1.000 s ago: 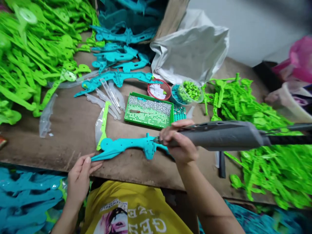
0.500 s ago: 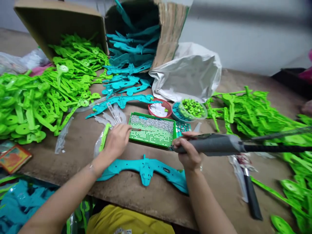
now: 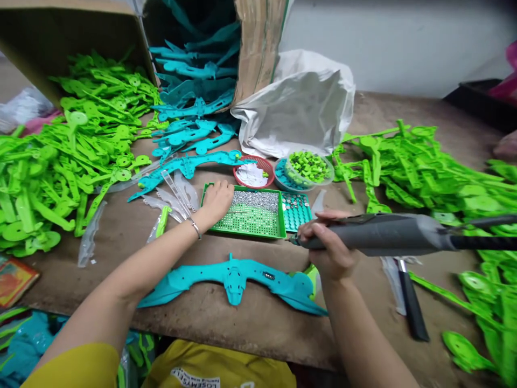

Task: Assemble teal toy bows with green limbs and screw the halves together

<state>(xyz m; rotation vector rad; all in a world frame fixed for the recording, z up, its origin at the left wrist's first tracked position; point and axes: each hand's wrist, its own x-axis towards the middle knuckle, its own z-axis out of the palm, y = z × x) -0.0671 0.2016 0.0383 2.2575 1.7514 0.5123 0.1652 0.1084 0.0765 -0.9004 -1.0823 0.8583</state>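
Note:
My left hand [image 3: 217, 203] reaches over the left end of a green perforated tray [image 3: 258, 234]. Its fingers are bent downward and close together, with the tips hidden. Small silvery screws [image 3: 256, 199] cover the tray's far half, and a thin rod [image 3: 239, 212] shows beside the hand. My right hand [image 3: 329, 245] is wrapped round a grey electric screwdriver [image 3: 383, 234], held level with its tip toward the tray. In front of me lies a turquoise bow-shaped plastic part [image 3: 236, 280], with a dark insert on its right side.
Bright green plastic parts are heaped at left [image 3: 60, 178] and right [image 3: 420, 167]. Turquoise parts spill from a cardboard box [image 3: 258, 48]. Behind the tray stand a red basket [image 3: 253, 161] and a clear bowl [image 3: 309, 170] of small pieces. A black-handled hammer [image 3: 412, 304] lies right.
My left hand has moved from the tray's left edge to over its far left corner. The screwdriver has shifted slightly right with my right hand. The whole view has shifted a little.

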